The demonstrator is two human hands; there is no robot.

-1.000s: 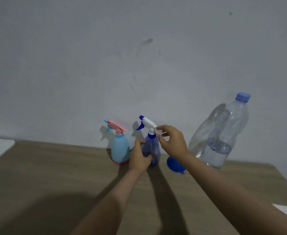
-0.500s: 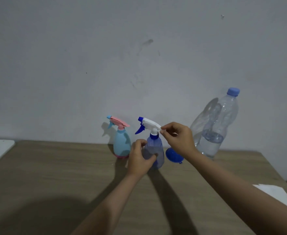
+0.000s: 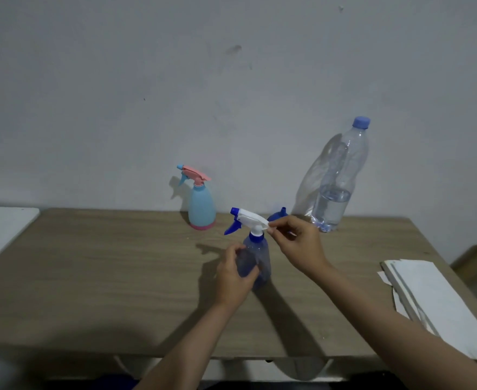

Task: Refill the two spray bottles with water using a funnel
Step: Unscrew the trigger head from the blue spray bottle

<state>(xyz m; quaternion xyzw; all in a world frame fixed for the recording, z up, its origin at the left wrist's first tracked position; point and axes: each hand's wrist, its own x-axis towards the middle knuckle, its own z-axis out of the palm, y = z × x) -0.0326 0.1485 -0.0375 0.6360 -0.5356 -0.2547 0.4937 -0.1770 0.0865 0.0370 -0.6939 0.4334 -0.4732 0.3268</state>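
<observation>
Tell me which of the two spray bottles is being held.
The dark blue spray bottle with the white head: the left hand grips its body and the right hand pinches its head. The light blue spray bottle stands untouched near the wall.

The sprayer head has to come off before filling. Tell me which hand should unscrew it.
Right. The right hand already pinches the white sprayer head, while the left hand grips the dark blue spray bottle body, well placed to steady it on the table.
</observation>
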